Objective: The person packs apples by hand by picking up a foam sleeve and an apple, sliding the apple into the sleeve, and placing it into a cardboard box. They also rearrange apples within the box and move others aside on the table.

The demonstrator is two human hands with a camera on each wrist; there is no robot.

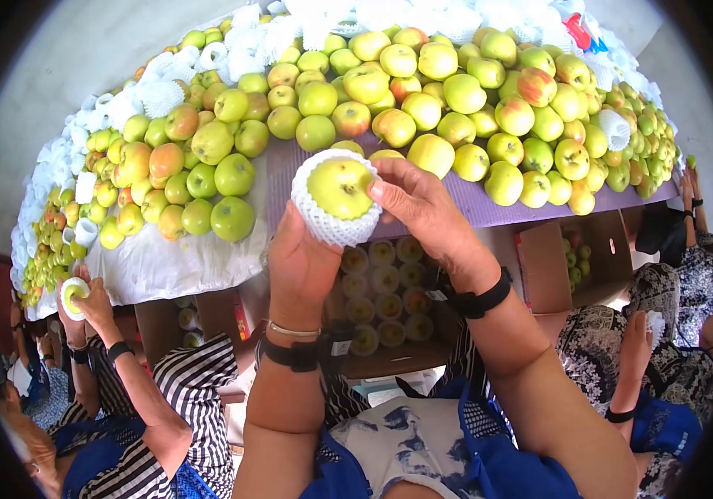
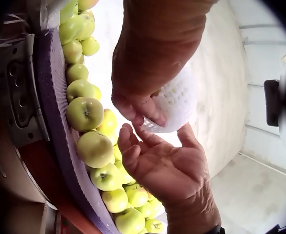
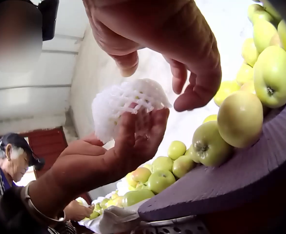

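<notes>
The left hand cups a white foam net sleeve holding a yellow-green apple (fingers curled underneath); the right hand pinches its rim.

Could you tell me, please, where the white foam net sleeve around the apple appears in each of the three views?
Head: foam net sleeve at centre, cupping the apple, between left hand and right hand.
Left wrist: upper centre-right, above the left palm.
Right wrist: centre-left, on the left fingers.
Shared landmark: the purple table edge.
</notes>
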